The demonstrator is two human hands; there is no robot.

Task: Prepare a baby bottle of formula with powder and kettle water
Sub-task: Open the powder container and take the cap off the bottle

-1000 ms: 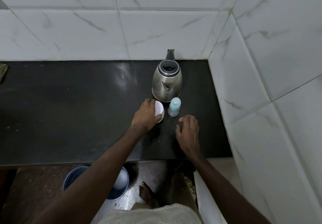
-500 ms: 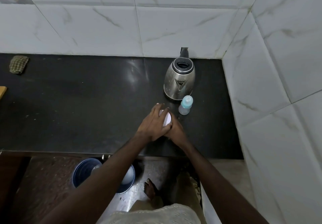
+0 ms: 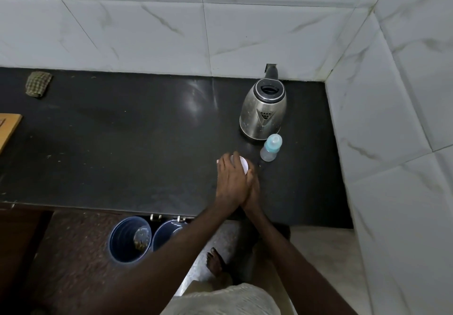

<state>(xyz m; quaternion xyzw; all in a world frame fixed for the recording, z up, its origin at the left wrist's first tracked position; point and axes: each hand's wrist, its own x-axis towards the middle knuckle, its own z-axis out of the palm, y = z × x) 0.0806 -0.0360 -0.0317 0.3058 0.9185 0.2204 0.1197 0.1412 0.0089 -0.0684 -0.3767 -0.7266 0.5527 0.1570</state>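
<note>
A person is working at a dark surface point(image 3: 122, 143). The left hand point(image 3: 231, 180) is lying over a white container point(image 3: 243, 164), and its fingers point(image 3: 222, 167) are curling down around the lid and holding it. The right hand point(image 3: 253, 189) is pressing against the container's near side, mostly under the left one. Its fingers are hidden there, so I cannot tell how far they are closing. The container is sitting in front of the kettle point(image 3: 263, 111), slightly to its left. The baby bottle point(image 3: 270, 149) is standing upright just in front of the kettle, near the container but apart from it. Far left of the kettle, a folded cloth point(image 3: 38, 84) is lying.
</note>
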